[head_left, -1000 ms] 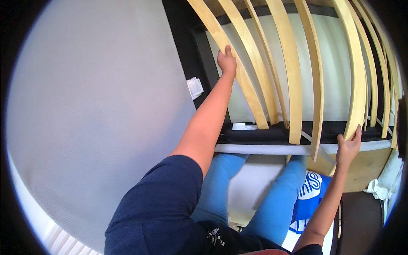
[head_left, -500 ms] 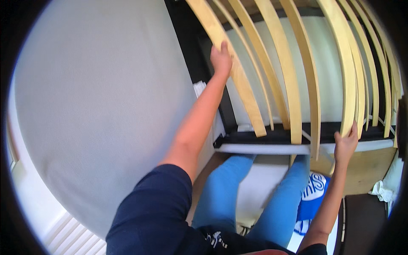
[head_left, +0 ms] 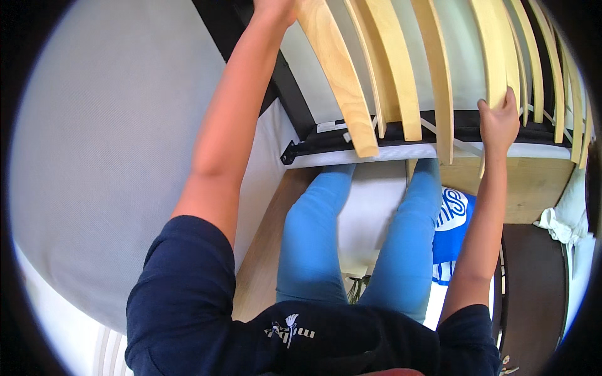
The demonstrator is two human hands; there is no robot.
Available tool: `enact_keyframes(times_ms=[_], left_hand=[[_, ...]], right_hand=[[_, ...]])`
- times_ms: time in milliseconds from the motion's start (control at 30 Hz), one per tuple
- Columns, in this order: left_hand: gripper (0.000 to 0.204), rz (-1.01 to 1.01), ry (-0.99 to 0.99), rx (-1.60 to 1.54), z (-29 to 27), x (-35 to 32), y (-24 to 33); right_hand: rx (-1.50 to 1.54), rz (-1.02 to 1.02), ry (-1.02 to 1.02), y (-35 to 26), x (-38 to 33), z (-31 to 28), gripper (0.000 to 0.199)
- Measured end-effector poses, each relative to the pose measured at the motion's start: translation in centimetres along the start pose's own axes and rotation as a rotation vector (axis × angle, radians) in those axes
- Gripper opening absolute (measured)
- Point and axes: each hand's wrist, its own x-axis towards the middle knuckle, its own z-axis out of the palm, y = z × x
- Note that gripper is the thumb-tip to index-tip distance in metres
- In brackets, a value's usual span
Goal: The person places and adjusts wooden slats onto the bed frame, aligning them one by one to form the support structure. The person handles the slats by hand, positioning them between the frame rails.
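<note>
Several pale, curved wooden bed slats fan across the upper right, over a black bed frame (head_left: 290, 84). At the top edge my left hand (head_left: 274, 9) is closed at the side of the leftmost slat (head_left: 342, 78); its fingers are mostly cut off or hidden. My right hand (head_left: 500, 128) grips the lower end of a slat (head_left: 492, 53) farther right, thumb on one side and a finger on the other. A neighbouring slat lies close against that one. The lower slat ends overhang the frame's black near rail (head_left: 401, 133).
A large grey padded panel (head_left: 113, 156) stands on the left. My legs are against the frame's white edge (head_left: 370, 155). Beside my right leg lies a blue-and-white bag (head_left: 454, 241). A dark brown panel (head_left: 533, 282) and crumpled white cloth (head_left: 560, 225) are at the right.
Both hands have moved up in the picture, the left also leftward to the top edge. Slats and frame sit higher in view, and more of my legs shows.
</note>
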Motion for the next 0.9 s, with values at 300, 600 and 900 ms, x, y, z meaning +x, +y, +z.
enact_keyframes(times_ms=[300, 600, 900], left_hand=[[0.041, -0.074, 0.015, -0.442, -5.5, -2.5, -5.6], [0.032, 0.017, 0.254, -0.046, -6.5, -4.0, -5.8], [0.030, -0.034, 0.254, 0.079, -4.4, -2.6, -2.9]], right_hand=[[-0.215, 0.043, -0.079, 3.1, 4.9, 6.4, 0.062], [0.103, 0.053, -0.066, 6.0, 4.1, 7.7, 0.045], [0.339, 0.029, -0.059, 4.4, 2.8, 1.4, 0.037]])
